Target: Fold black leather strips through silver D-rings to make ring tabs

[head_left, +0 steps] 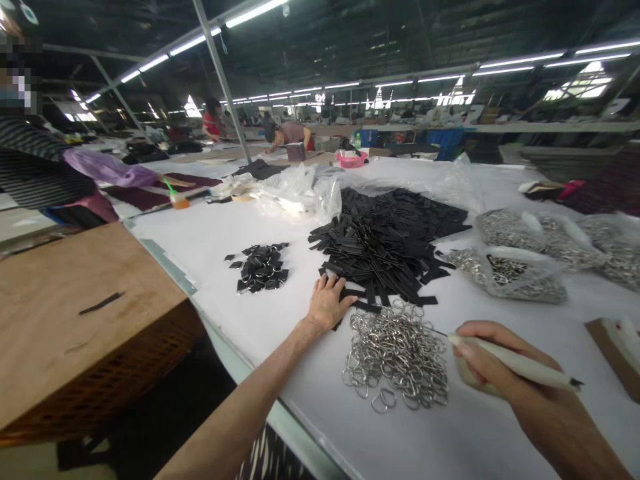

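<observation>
My left hand lies with fingers spread on the near-left edge of a heap of black strips. A few strips show beside its thumb and under its palm. My right hand is closed around a white-handled tool with a thin metal tip, perhaps an awl. The tip points left at a pile of silver D-rings, by the pile's right edge. To the left of my left hand sits a small pile of black strips folded round rings.
Clear bags of metal rings stand at the right, near a brown box. Crumpled plastic lies behind the strips. A wooden board on an orange crate stands left. A person in a striped top is far left.
</observation>
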### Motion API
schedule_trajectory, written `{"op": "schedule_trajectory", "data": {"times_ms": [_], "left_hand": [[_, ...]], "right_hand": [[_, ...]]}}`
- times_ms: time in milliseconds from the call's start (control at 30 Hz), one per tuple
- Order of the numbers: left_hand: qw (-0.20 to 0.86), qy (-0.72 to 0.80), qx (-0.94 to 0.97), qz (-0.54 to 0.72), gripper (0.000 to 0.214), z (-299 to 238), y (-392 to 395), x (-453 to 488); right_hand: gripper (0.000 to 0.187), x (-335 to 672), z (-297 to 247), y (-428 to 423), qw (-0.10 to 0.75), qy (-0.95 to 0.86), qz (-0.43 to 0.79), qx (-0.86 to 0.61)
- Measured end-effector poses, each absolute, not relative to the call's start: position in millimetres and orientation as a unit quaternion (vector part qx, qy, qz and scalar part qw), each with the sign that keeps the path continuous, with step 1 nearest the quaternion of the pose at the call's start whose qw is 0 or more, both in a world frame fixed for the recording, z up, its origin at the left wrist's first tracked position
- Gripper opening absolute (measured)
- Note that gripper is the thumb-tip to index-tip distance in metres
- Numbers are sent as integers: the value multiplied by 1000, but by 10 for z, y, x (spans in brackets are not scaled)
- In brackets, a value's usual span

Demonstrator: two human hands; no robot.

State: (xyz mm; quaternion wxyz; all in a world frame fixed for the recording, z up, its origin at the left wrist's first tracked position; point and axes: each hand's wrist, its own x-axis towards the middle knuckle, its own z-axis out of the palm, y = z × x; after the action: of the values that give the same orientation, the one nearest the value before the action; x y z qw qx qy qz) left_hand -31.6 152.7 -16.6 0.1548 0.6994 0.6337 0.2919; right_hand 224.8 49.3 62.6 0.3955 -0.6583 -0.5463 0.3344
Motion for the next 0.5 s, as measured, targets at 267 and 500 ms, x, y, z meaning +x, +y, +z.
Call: {"op": "schedule_trajectory", "data": {"times_ms": [267, 500], "left_hand": [[142, 603, 756, 210, 43, -195, 1126, -326], [71, 586, 789, 170, 20, 26, 1293, -184]], "right_hand": [[26, 2295, 613, 608, 433, -512, 316, -672], [30, 2352, 421, 687, 412, -516, 263, -704]]}}
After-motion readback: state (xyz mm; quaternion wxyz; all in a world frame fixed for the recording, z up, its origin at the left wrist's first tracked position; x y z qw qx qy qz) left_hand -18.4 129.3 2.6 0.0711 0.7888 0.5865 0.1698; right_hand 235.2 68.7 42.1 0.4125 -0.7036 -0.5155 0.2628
